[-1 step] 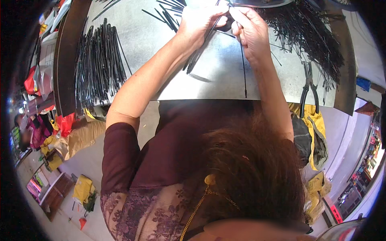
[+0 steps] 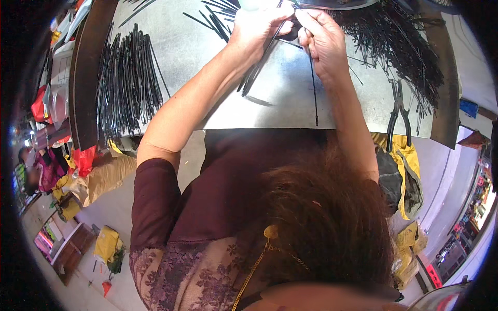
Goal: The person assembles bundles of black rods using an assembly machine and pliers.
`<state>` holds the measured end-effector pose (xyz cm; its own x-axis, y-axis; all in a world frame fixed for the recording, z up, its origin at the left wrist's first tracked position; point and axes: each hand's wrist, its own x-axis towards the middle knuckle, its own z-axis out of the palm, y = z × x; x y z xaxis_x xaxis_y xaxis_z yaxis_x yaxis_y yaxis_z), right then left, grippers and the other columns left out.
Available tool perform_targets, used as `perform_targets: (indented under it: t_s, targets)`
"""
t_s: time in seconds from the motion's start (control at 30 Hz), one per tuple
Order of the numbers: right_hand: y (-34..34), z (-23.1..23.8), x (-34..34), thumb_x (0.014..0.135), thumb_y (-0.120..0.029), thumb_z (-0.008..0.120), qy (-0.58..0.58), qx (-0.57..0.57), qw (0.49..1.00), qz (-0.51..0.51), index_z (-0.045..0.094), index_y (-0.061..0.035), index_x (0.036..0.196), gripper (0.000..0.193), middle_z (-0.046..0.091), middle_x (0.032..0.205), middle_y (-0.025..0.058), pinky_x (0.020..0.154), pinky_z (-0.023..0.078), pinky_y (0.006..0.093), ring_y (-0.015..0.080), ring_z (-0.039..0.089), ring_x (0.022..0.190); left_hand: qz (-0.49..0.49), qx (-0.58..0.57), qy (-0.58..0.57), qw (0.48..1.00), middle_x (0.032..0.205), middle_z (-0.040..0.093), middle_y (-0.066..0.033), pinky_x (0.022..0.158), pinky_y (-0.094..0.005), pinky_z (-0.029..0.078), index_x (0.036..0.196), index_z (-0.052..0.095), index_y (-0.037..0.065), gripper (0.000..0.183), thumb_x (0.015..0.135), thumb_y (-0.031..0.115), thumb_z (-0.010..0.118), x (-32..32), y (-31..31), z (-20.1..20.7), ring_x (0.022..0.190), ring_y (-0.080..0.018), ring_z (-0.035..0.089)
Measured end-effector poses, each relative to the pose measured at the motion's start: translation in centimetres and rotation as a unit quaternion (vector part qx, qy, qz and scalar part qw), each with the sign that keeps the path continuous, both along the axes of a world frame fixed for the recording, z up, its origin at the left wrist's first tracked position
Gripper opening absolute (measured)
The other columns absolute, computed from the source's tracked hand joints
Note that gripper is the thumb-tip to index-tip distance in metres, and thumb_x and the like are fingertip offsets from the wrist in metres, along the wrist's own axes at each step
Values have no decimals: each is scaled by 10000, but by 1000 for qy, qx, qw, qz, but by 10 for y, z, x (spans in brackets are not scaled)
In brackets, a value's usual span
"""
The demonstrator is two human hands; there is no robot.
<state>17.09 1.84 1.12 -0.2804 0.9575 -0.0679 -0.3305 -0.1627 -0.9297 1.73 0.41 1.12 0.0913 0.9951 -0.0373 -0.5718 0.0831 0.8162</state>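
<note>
At the top of the work surface, my left hand (image 2: 250, 33) is closed around a few thin black rods (image 2: 250, 82), whose ends hang out below the palm. My right hand (image 2: 328, 45) is close beside it, with thumb and fingers pinched together. From under that hand, one slender black rod (image 2: 315, 96) with a small thicker end runs down toward the near edge. The fingertips of both hands nearly meet at the upper rim, where the exact point of contact is too small to make out. More loose black rods (image 2: 212, 23) lie just left of my left hand.
A thick bundle of black rods (image 2: 129, 83) lies at the left, and a tangled heap of thin dark ones (image 2: 399, 49) at the right. Dark-handled pliers (image 2: 398, 111) overhang the metal tabletop's (image 2: 280, 116) near edge. A round-edged object (image 2: 337, 6) sits beyond my right hand.
</note>
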Motion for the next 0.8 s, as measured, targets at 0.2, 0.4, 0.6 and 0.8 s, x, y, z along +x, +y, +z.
perform_targets:
  t_s: [0.2,0.4,0.6,0.8]
  targets:
    - [3,-3,1,949,-134,637,-15,-13,1000,-10,651,-28,1052,148,589,620,9,400,277,164,9,356,393,16,-6,8,1000,700,586,4,542,-222,401,818,639,53,87,899,79,621,2,-1,0,587,-81,508]
    - [-1,-1,1,960,-136,621,46,-41,998,16,649,-36,1075,154,596,619,8,399,287,169,12,358,389,28,-16,14,999,710,595,6,544,-216,401,825,644,54,78,897,75,621,4,-2,0,589,-76,512]
    - [0,1,3,963,-145,622,19,-31,999,19,655,-39,1076,159,595,618,4,401,281,168,9,352,387,21,-4,26,999,710,590,11,545,-211,398,815,644,60,85,895,80,624,2,1,-5,594,-72,510]
    - [0,3,3,958,-159,632,6,-18,1000,24,655,-35,1047,154,591,616,-1,406,264,162,3,347,392,13,-6,11,1000,702,585,8,543,-218,396,804,643,60,90,890,82,627,6,-2,8,589,-79,507]
